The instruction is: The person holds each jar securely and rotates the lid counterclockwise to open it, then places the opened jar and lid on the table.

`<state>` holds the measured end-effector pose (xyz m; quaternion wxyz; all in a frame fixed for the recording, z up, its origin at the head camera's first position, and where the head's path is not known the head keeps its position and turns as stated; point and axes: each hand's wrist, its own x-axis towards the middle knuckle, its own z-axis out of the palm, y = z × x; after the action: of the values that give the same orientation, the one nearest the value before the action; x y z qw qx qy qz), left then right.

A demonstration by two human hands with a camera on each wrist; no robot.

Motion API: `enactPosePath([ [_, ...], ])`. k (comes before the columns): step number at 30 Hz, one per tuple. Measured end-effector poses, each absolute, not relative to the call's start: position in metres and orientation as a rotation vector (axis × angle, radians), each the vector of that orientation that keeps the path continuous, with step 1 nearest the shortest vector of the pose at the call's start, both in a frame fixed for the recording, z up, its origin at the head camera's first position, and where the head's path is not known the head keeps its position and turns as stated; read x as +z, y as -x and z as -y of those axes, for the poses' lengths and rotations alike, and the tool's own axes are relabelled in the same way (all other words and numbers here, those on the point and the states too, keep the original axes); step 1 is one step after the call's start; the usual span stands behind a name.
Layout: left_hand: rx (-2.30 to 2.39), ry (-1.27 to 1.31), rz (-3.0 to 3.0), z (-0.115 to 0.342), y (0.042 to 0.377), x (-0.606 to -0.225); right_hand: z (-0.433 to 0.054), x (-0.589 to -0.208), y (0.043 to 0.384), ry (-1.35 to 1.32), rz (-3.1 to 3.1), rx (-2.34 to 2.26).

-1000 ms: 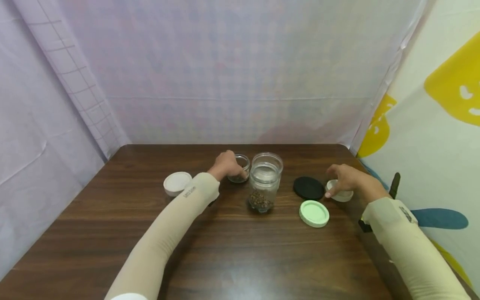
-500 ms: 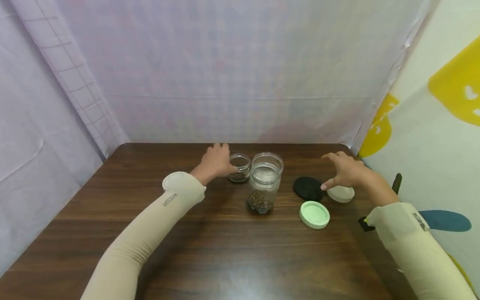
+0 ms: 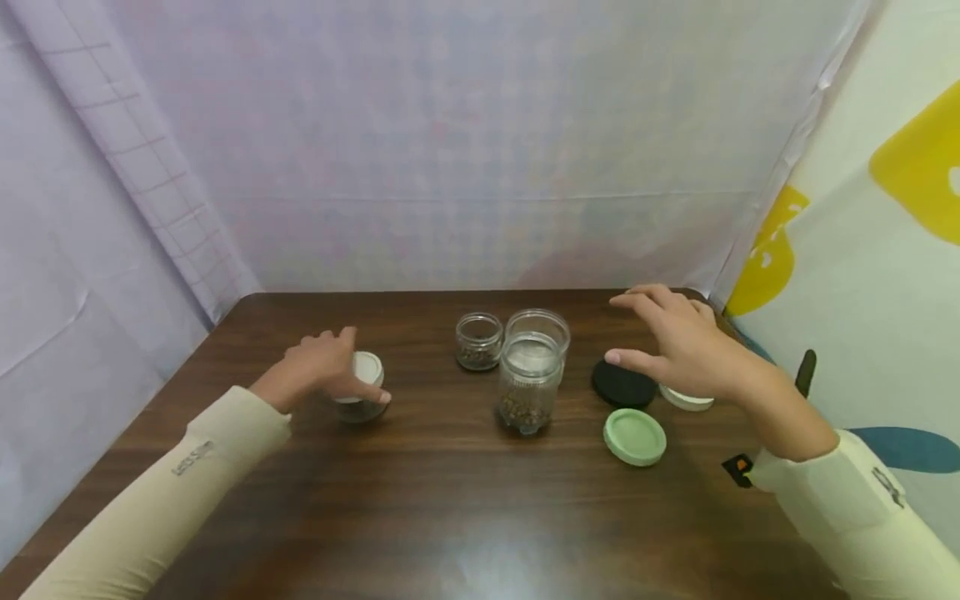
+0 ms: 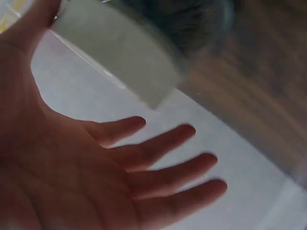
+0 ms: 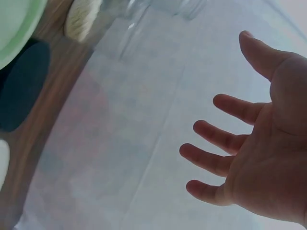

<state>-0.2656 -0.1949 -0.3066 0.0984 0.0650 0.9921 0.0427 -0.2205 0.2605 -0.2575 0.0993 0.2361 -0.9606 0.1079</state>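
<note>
My left hand (image 3: 318, 367) is spread beside a small glass jar with a white lid (image 3: 369, 368), thumb to its near side; in the left wrist view the fingers are straight and apart from that white lid (image 4: 120, 52). Over the black lid (image 3: 624, 385) hovers my right hand (image 3: 678, 346), fingers extended and holding nothing. A clear jar (image 3: 525, 404) with brown bits at its bottom stands mid-table, and another clear rim shows behind it. To its left is a small uncovered glass jar (image 3: 478, 343) with dark bits inside.
A pale green lid (image 3: 634, 437) lies in front of the black one. Partly hidden under the right hand, a white lid (image 3: 688, 401) lies near the table's right side. A fabric curtain (image 3: 450, 167) rises behind the brown table (image 3: 420, 508).
My left hand has left the small uncovered jar and moved left to the white-lidded one. My right hand has let go of the white lid at right, risen and shifted left.
</note>
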Motion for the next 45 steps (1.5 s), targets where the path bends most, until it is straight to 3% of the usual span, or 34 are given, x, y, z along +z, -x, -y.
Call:
enactPosePath([
  [7,0.392,-0.342,-2.944,0.222,0.249,-0.323,-0.247,-0.261,0.209,-0.814,2.807,0.316],
  [24,0.887,-0.188,-2.987,0.209,0.245,-0.357,-0.251,-0.284,0.214,-0.82,2.833,0.322],
  [32,1.078,-0.284,-3.11,0.182,0.24,-0.341,-0.247,-0.271,0.219,-0.85,2.777,0.25],
  [45,1.511,-0.719,-3.002,0.106,0.229,-0.316,-0.214,-0.247,0.21,-0.823,2.688,0.323],
])
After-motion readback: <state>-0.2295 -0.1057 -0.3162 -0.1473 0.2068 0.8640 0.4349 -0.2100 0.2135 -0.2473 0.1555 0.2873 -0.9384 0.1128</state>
